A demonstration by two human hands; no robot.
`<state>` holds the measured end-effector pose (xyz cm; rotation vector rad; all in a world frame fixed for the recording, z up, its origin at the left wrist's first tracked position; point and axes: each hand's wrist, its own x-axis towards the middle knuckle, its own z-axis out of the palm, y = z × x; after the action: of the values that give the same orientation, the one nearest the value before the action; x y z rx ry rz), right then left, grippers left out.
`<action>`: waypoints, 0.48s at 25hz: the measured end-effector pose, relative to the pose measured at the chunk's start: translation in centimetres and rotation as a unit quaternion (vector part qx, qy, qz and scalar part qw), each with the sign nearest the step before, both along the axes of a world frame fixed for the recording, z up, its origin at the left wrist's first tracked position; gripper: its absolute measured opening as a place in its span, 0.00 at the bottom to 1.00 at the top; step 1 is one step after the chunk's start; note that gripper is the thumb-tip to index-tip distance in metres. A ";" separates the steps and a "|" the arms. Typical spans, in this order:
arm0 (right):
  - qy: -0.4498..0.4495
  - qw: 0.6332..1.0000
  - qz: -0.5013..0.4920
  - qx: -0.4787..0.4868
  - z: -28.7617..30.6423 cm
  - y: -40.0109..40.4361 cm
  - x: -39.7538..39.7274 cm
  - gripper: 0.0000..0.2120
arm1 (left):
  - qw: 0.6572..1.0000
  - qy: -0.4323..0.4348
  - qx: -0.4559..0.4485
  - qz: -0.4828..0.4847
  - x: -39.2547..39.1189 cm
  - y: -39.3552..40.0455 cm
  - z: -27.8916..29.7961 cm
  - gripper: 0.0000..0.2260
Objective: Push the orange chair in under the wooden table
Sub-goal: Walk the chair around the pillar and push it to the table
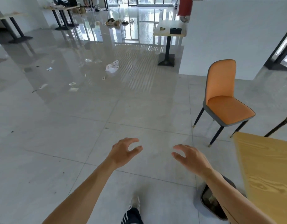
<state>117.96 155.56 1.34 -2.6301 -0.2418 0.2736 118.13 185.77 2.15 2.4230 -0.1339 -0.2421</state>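
An orange chair [223, 101] with a grey rim and dark legs stands on the tiled floor at the right, its seat facing the wooden table [267, 172] at the lower right, with a gap between them. My left hand [125, 151] and my right hand [190, 157] are stretched out in front of me over the floor, fingers apart and holding nothing. Both hands are well short of the chair, to its lower left.
Part of a second orange chair [283, 123] shows at the right edge behind the table. A pedestal table [170, 30] stands by a white wall farther back. Scraps and a white bag [112, 67] litter the glossy floor. A dark table base [212, 202] lies under my right forearm.
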 end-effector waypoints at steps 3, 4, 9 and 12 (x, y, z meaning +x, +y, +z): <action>0.000 0.999 -0.048 0.006 0.8 1.4 7.8 0.20 | 0.999 0.010 0.004 -0.041 10.2 1.5 0.4 0.32; 0.000 0.998 -0.064 0.004 1.1 1.7 10.1 0.19 | 0.998 0.009 0.006 -0.056 13.5 1.6 0.6 0.32; 0.003 0.991 -0.133 0.015 2.1 1.1 20.4 0.19 | 0.994 0.017 -0.010 -0.108 27.9 -0.8 0.8 0.26; 0.006 0.987 -0.160 0.020 1.5 -0.8 26.7 0.18 | 0.990 0.017 -0.004 -0.139 35.9 -3.5 0.5 0.28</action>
<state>144.65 154.79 2.89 -2.5766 0.1776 0.1731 153.99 182.23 2.61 2.3864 -0.4578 -0.4059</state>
